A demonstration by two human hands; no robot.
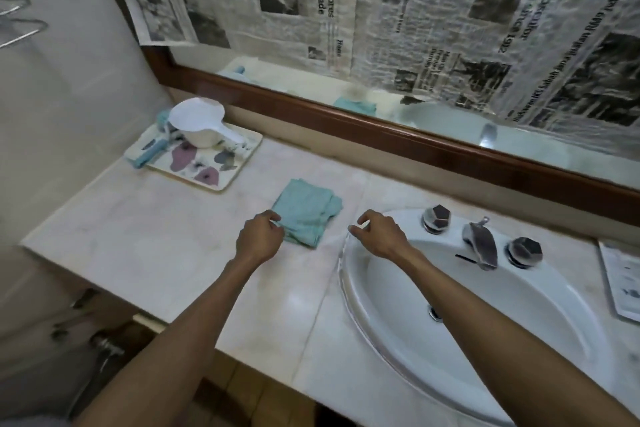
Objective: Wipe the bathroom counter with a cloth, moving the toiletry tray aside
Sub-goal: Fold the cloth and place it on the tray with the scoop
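A folded teal cloth [306,211] lies on the pale marble counter [138,239], left of the sink. My left hand [259,236] rests at the cloth's near left corner, fingers curled and touching its edge. My right hand [377,232] hovers over the sink's left rim, to the right of the cloth, fingers loosely curled and holding nothing. The toiletry tray [221,180], white with purple flower prints, sits at the counter's back left corner. It carries a white scoop [201,125] and a light blue tube [149,154].
A white oval sink [519,319] with a chrome tap [481,246] and two knobs fills the right side. A printed paper card [623,281] lies at the far right. A wood-framed mirror covered with newspaper [398,17] runs behind the counter. Pipes show under the counter at left.
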